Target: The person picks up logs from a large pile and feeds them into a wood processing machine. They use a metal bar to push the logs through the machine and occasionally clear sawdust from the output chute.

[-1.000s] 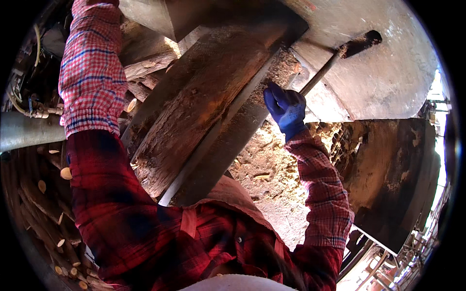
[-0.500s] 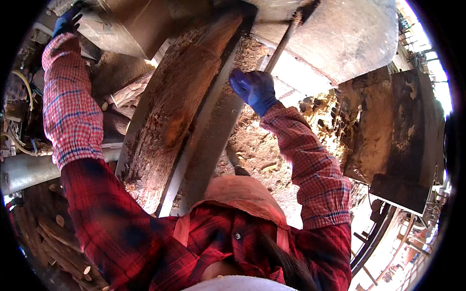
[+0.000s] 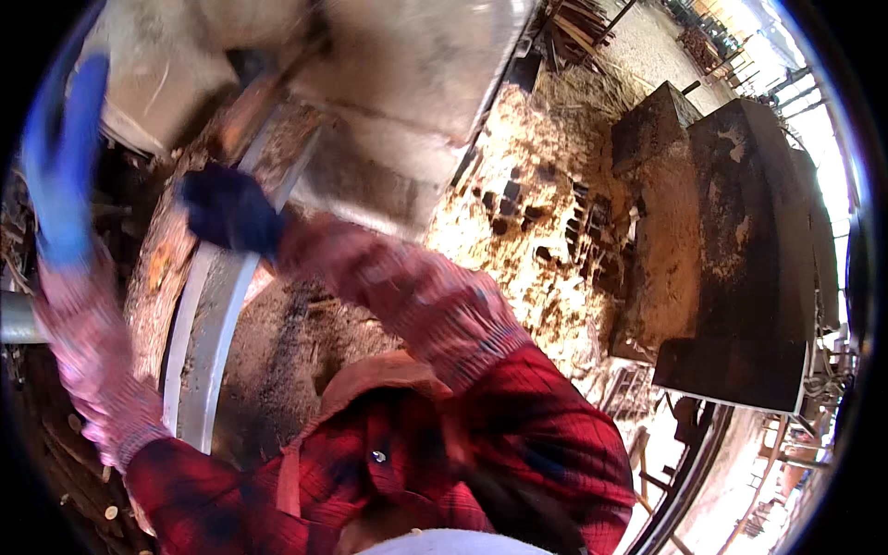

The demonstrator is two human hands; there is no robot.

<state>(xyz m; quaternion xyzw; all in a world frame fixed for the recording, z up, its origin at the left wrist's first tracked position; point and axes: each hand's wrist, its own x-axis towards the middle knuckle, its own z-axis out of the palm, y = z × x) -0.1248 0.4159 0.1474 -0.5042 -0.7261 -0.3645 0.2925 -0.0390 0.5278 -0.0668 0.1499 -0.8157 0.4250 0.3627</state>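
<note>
My left hand (image 3: 69, 157), in a blue glove, is raised at the far left with its fingers stretched out and blurred. Nothing shows in it. My right hand (image 3: 231, 211), in a dark blue glove, reaches across to the left and looks curled closed over the log and rail. Whether it grips anything is hidden by blur. Beneath and beside it lies a rough brown log (image 3: 157, 264), alongside a pale metal rail (image 3: 208, 342). A large worn metal sheet (image 3: 398, 74) stands beyond my right hand.
A dark, rusty metal housing (image 3: 749, 250) stands at the right. Sawdust-like debris (image 3: 527, 231) covers the ground between it and the rail. Several cut logs (image 3: 79, 462) are piled at lower left, and stacked wood (image 3: 578, 28) lies at the far top.
My view has swung to the right, so the log and rail now appear further left. My right hand has moved left across the rail. My left hand has come nearer, fingers outstretched.
</note>
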